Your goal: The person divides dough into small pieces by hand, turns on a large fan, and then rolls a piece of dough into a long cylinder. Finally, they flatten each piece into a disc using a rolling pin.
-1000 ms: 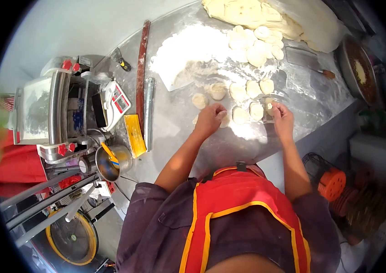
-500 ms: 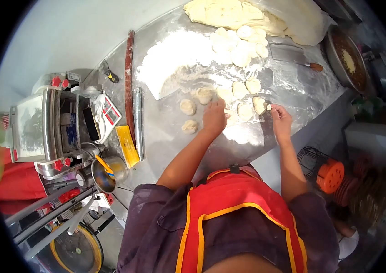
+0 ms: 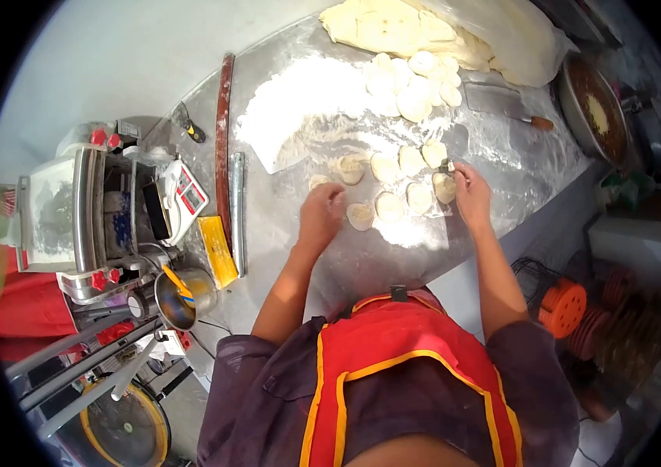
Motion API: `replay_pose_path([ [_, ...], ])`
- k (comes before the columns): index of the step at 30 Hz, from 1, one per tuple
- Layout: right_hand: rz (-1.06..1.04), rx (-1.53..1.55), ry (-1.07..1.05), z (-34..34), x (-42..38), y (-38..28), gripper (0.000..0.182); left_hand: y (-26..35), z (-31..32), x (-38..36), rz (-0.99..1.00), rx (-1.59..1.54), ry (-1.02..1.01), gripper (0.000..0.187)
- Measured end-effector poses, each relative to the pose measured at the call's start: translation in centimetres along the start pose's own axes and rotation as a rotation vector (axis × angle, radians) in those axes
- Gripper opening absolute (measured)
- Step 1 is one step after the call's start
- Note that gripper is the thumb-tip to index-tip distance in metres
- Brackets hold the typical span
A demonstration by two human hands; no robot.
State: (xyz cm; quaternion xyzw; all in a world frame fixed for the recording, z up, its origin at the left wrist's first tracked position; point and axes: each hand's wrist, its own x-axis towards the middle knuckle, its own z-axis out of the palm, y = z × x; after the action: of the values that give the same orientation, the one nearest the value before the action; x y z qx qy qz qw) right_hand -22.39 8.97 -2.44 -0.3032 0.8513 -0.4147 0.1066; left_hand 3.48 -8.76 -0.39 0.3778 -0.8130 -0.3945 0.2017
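My left hand [image 3: 322, 218] is on the steel table with its fingers curled and pressed together. What lies beneath it is hidden. A round dough piece [image 3: 317, 181] shows just beyond its fingers, and a flattened dough round [image 3: 360, 217] sits to its right. My right hand [image 3: 471, 194] pinches a small dark-tipped thing [image 3: 449, 165], too small to name, beside a dough round [image 3: 444, 187]. Between my hands lie several more flattened rounds, including a near dough round [image 3: 419, 199] and a far dough round [image 3: 411, 160].
Loose flour [image 3: 299, 97] covers the table's far left. Behind are piled dough pieces [image 3: 414, 97], a large dough mass [image 3: 385, 27] and a scraper [image 3: 494, 97]. A filling bowl [image 3: 591, 109] stands right. Left are a rolling stick [image 3: 224, 140], a scale [image 3: 186, 198] and a metal pot [image 3: 198, 292].
My left hand has moved left and toward me, uncovering the dough rounds it shaded. My right hand has moved slightly left, and a dark-tipped thing now shows at its fingers.
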Motion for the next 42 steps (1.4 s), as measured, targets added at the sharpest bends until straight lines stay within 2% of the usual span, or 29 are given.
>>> replay_pose_path([
  [5, -0.189, -0.204, -0.108, 2.1, 2.4, 0.2, 0.029, -2.7, -3.1, -0.9, -0.102, -0.068, 0.191, 0.014],
  [8, -0.333, -0.515, -0.072, 3.4, 2.2, 0.9, 0.030, -3.5, -4.1, -1.5, -0.162, -0.066, 0.205, 0.013],
  [11, -0.350, -0.701, -0.134, 3.1, 1.8, 0.6, 0.033, -3.7, -4.1, -1.7, -0.134, -0.035, 0.207, 0.017],
  [14, -0.376, -0.645, -0.209, 2.3, 2.5, -0.1, 0.029, -3.3, -3.1, -1.1, -0.147, -0.096, 0.187, 0.017],
  [17, -0.150, -0.231, -0.121, 3.0, 3.8, 2.2, 0.019, -2.3, -2.3, -0.4, -0.104, -0.091, 0.179, 0.017],
  [20, 0.115, -0.058, -0.077, 2.9, 4.4, 1.8, 0.018, -1.7, -2.3, -0.3, -0.097, -0.104, 0.163, 0.013],
  [23, 0.289, 0.065, -0.085, 3.5, 5.1, 3.0, 0.019, -2.2, -2.3, -0.3, -0.096, -0.103, 0.179, 0.013],
  [26, 0.318, 0.028, -0.085, 3.6, 5.8, 3.2, 0.019, -2.4, -2.7, -0.5, -0.098, -0.083, 0.174, 0.013],
  [29, 0.147, -0.191, 0.101, 3.9, 6.0, 2.4, 0.023, -2.2, -3.0, -0.6, -0.101, -0.073, 0.177, 0.013],
  [32, 0.159, -0.042, 0.072, 4.1, 6.5, 2.4, 0.028, -2.4, -3.2, -0.8, -0.100, -0.053, 0.181, 0.013],
  [35, 0.233, 0.095, -0.179, 4.2, 7.2, 3.8, 0.025, -2.2, -3.3, -0.9, -0.115, -0.073, 0.178, 0.012],
  [38, 0.229, -0.073, -0.191, 4.2, 7.4, 3.5, 0.028, -2.2, -3.2, -1.0, -0.121, -0.076, 0.177, 0.013],
  [41, 0.372, 0.217, -0.356, 2.6, 7.9, 3.2, 0.029, -2.3, -3.1, -1.0, -0.098, -0.095, 0.208, 0.014],
  [42, 0.435, 0.346, -0.334, 2.0, 8.0, 3.0, 0.029, -2.4, -3.2, -1.1, -0.105, -0.094, 0.215, 0.013],
])
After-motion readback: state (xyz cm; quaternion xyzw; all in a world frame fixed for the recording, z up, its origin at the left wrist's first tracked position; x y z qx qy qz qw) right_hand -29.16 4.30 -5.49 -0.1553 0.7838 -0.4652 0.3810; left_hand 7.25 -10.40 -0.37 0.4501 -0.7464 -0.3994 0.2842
